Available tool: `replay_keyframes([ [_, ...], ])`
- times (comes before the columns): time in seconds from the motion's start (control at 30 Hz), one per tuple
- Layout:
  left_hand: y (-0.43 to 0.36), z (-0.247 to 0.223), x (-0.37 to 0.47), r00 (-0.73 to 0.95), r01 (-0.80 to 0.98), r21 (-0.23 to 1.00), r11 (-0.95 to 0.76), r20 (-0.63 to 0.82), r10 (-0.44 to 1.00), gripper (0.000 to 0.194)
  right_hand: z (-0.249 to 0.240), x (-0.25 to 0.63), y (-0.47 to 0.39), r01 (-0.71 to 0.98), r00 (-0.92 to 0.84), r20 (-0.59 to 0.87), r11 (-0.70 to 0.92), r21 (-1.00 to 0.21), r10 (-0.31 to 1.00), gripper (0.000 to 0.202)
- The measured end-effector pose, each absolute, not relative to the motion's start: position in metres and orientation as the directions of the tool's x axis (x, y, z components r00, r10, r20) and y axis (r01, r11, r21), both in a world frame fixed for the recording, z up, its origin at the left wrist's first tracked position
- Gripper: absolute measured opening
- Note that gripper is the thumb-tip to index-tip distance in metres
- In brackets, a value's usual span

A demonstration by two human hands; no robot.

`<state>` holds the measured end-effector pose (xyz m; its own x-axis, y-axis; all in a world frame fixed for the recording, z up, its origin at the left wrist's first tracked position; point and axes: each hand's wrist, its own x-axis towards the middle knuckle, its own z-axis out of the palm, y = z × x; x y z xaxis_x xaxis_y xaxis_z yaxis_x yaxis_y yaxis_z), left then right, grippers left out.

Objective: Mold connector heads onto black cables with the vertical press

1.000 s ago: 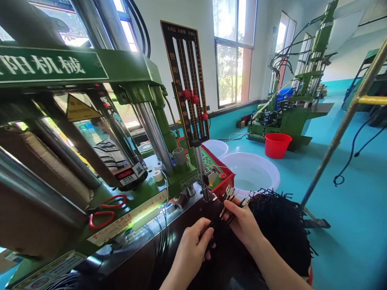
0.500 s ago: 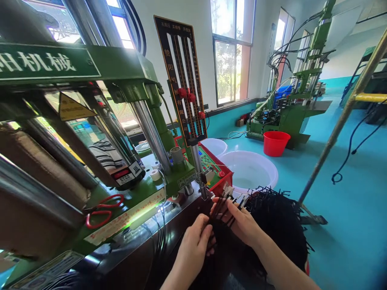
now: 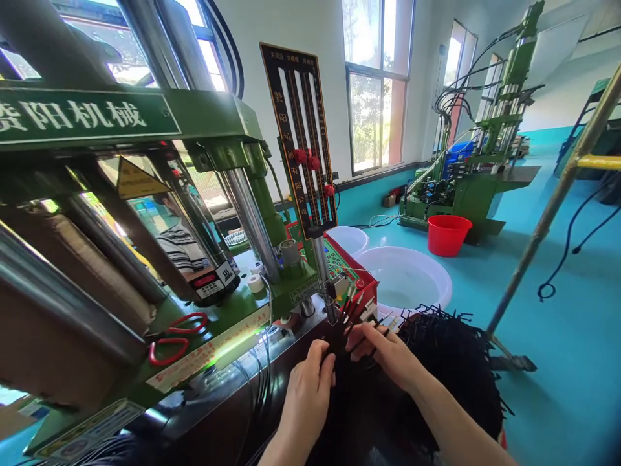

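Several thin black cables (image 3: 347, 312) with metallic tips fan upward between my hands, in front of the machine's red control box. My left hand (image 3: 310, 382) is closed on the lower part of the cables, thumb against the bent fingers. To its right my right hand (image 3: 381, 349) is closed round more black strands, some of which stick out past its fingers. A large heap of black cables (image 3: 451, 369) with short bent ends lies just right of my right forearm. The dark surface beneath my hands hides where the held cables run down.
The green machine (image 3: 204, 116) fills the left, with red-handled scissors (image 3: 169, 349) on its bed. A white tub (image 3: 407, 272), a red bucket (image 3: 447, 234) and another green machine (image 3: 485, 188) stand beyond. A slanted metal pole (image 3: 543, 226) is at right. A person's striped sleeve (image 3: 182, 249) shows behind the machine.
The cables' tips now stand up higher and fan out between my hands. My right hand has closed more round its strands. The view has shifted slightly left.
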<state>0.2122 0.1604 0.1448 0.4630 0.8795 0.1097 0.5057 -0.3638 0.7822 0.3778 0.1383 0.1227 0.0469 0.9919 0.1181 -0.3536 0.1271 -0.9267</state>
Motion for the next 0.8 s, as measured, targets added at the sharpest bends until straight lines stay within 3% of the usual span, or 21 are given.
replay_keyframes([
  [0.13,0.155,0.149,0.212,0.584,0.438,0.837,-0.327,0.011,0.812,0.022,0.125,0.375,0.133,-0.281,-0.071,0.132,0.107,-0.954,0.989,0.036],
  [0.33,0.154,0.148,0.214,0.678,0.416,0.853,-0.315,-0.06,0.733,0.019,0.126,0.373,0.134,-0.587,-0.153,0.16,0.04,-0.808,0.975,0.028],
  [0.5,0.149,0.143,0.215,0.59,0.512,0.623,-0.591,0.245,0.769,0.018,0.131,0.376,0.138,-0.572,-0.087,0.168,0.088,-0.815,0.982,0.027],
  [0.6,0.143,0.141,0.199,0.513,0.665,0.455,-0.592,0.299,0.805,0.028,0.144,0.377,0.134,-0.494,-0.128,0.17,0.086,-0.865,0.977,0.027],
  [0.7,0.132,0.142,0.171,0.519,0.734,0.427,-0.527,0.146,0.842,0.026,0.163,0.381,0.128,-0.389,-0.228,0.166,0.067,-0.919,0.959,0.028],
  [0.8,0.118,0.146,0.142,0.636,0.626,0.691,-0.362,-0.184,0.749,0.026,0.182,0.384,0.125,-0.367,-0.296,0.174,0.056,-0.929,0.939,0.031],
])
